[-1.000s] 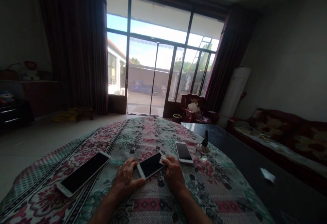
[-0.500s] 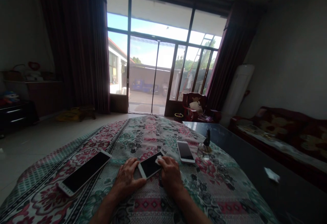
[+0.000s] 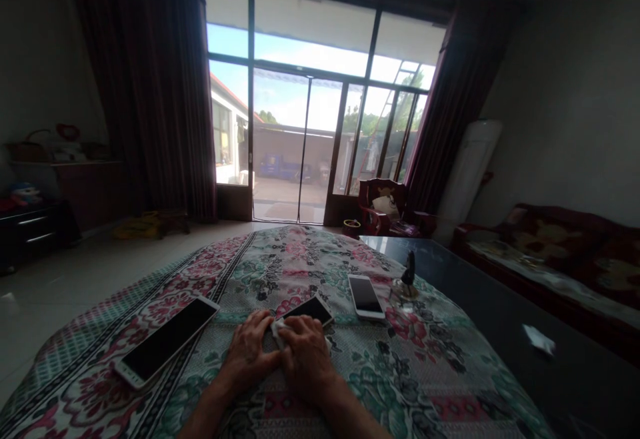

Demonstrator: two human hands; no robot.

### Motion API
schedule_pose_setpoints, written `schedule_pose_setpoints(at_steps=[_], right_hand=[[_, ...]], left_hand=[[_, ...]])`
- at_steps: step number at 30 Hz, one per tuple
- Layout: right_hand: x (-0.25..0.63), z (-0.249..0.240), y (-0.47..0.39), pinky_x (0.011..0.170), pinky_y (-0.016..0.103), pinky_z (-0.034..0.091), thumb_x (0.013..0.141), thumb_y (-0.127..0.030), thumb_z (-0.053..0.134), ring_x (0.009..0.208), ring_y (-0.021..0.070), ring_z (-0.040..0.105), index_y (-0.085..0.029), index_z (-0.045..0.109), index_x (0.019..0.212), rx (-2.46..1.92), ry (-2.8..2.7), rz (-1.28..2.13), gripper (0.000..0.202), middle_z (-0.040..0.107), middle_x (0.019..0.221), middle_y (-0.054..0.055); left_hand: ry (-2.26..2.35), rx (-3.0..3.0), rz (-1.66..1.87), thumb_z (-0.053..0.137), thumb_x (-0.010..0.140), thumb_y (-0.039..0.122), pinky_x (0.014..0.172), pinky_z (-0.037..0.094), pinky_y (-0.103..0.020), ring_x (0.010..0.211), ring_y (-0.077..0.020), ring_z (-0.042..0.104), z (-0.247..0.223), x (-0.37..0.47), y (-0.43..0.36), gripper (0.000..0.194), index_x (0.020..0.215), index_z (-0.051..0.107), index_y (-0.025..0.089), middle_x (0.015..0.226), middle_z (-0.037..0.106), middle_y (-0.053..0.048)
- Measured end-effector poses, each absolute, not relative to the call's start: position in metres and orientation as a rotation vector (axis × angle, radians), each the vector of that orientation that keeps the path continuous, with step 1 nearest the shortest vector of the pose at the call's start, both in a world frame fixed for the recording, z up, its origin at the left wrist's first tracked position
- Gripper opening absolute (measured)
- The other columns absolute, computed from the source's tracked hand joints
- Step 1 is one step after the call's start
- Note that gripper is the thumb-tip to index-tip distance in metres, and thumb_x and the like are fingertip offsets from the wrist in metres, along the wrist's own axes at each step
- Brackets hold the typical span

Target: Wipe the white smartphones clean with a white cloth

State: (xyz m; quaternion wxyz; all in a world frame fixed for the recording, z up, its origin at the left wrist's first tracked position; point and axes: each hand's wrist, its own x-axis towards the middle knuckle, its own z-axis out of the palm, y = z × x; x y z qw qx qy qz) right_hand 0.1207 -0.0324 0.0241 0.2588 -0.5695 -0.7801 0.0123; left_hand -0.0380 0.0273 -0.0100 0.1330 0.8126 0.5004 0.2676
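Observation:
A white-framed smartphone (image 3: 316, 310) lies on the patterned tablecloth, partly covered by my hands. My left hand (image 3: 250, 349) grips its left end, fingers at the far side and thumb at the near side. A crumpled white tissue (image 3: 277, 331) is pinched under the fingers of my right hand (image 3: 306, 352), which presses on the phone's left part, close against my left thumb. To the right rests a smaller white phone (image 3: 367, 297), apart from both hands. A larger white phone (image 3: 167, 342) with a dark screen lies at the left.
A small clear bottle with a black top (image 3: 409, 275) stands on the tablecloth (image 3: 400, 385), right of the phones. Another crumpled tissue (image 3: 539, 340) lies on the dark tabletop (image 3: 480, 292) at the right. Farther off are a wooden armchair (image 3: 383, 202) and a sofa (image 3: 545, 232).
My right hand has slid left across the phone with the tissue, from its right end to its left end beside my left hand. My left hand stays in place.

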Motion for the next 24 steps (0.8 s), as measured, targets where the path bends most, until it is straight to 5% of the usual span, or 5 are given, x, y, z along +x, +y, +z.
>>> schedule_pose_setpoints(at_steps=[9,24], right_hand=[[0.154,0.015,-0.008,0.097,0.038,0.027,0.088,-0.019,0.042,0.117,0.0248,0.045,-0.024,0.063,0.112,-1.897,-1.795,-0.129,0.032,0.057,0.127,0.007],[0.131,0.023,-0.021,0.101,0.036,0.024,0.094,-0.023,0.039,0.108,0.0172,0.049,-0.030,0.069,0.099,-1.467,-2.073,0.078,0.031,0.064,0.115,-0.002]], left_hand=[[1.446,2.350,0.786,0.070,0.064,0.042,0.109,0.032,-0.044,0.133,-0.0328,0.039,-0.013,-0.040,0.027,0.065,0.122,0.059,0.016,0.138,0.052,-0.013],[1.451,2.296,0.853,0.070,0.063,0.041,0.108,0.034,-0.045,0.130,-0.0317,0.043,-0.009,-0.037,0.026,0.056,0.114,0.063,0.020,0.134,0.056,-0.011]])
